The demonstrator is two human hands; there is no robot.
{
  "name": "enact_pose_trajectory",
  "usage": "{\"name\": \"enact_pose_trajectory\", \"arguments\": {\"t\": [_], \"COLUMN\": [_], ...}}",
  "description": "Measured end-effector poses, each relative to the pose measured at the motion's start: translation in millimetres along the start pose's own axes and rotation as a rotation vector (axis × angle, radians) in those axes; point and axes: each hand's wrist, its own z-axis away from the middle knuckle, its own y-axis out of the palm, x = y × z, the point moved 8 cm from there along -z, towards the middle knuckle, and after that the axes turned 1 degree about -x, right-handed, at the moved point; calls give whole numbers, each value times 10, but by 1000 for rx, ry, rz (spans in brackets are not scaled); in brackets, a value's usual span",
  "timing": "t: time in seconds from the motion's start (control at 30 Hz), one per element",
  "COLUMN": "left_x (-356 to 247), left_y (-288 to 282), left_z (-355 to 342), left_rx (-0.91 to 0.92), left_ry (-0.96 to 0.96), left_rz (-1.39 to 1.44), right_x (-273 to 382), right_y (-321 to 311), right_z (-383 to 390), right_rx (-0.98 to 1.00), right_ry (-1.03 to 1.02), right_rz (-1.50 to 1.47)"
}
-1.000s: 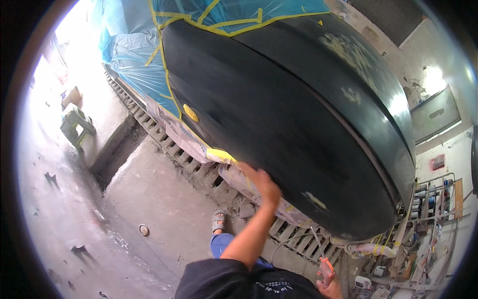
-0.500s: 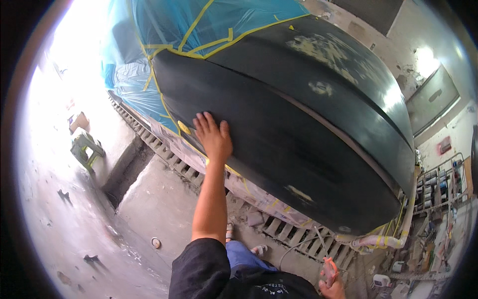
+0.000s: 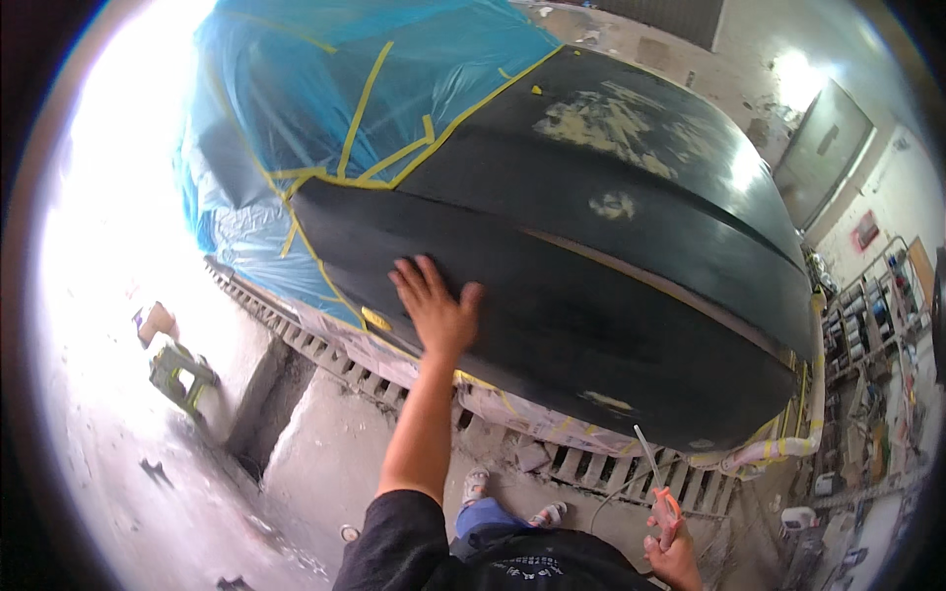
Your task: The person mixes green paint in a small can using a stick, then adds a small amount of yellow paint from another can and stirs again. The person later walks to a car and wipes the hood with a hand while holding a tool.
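My left hand (image 3: 439,313) rests on the dull black side panel (image 3: 572,320) of a vehicle, palm down and fingers spread. Just left of the wrist, a small yellow oval patch (image 3: 375,318) sits near the panel's lower edge. At the lower right, my right hand (image 3: 674,558) is closed round an orange-handled air blow gun (image 3: 667,508). Its thin pale nozzle points up towards the panel, apart from it. A thin hose (image 3: 616,490) runs near the gun; where it joins is hidden. Pale worn patches mark the black hood (image 3: 709,217).
Blue plastic film (image 3: 296,118) edged with yellow tape covers the vehicle's left part. Slotted floor grating (image 3: 591,467) runs beneath, beside a sunken trench (image 3: 279,394). A green step stool (image 3: 179,379) stands left. Shelves of cans (image 3: 857,320) line the right wall.
My view has shifted. The left hand has slid slightly up the panel, away from its lower edge. My right hand and the blow gun have come further into view.
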Motion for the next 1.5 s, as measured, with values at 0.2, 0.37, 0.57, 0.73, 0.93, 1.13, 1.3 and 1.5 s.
{"name": "enact_pose_trajectory", "arguments": {"t": [0.2,0.37,0.57,0.73,0.93,1.13,1.3,1.5], "left_x": [-771,-1593,503,-201,-1498,-2711,-3966,-5370], "left_y": [-3,-130,-281,-189,11,241,415,733], "left_z": [-145,325,-1291,-999,-212,545,1324,2156], "left_rx": [163,115,-11,36,226,357,364,436], "left_ry": [-32,751,468,624,924,1269,1511,1635], "left_rz": [-2,294,-3,73,172,164,189,150], "right_x": [234,415,654,636,506,262,-277,-674], "right_y": [473,747,861,899,672,382,336,236], "right_z": [22,-62,-50,-70,110,574,975,1350], "right_rx": [-29,-79,-83,-78,-181,-339,-486,-583], "right_ry": [-117,-50,-11,-110,5,98,254,338], "right_rz": [28,43,113,68,4,-38,-85,-239]}}
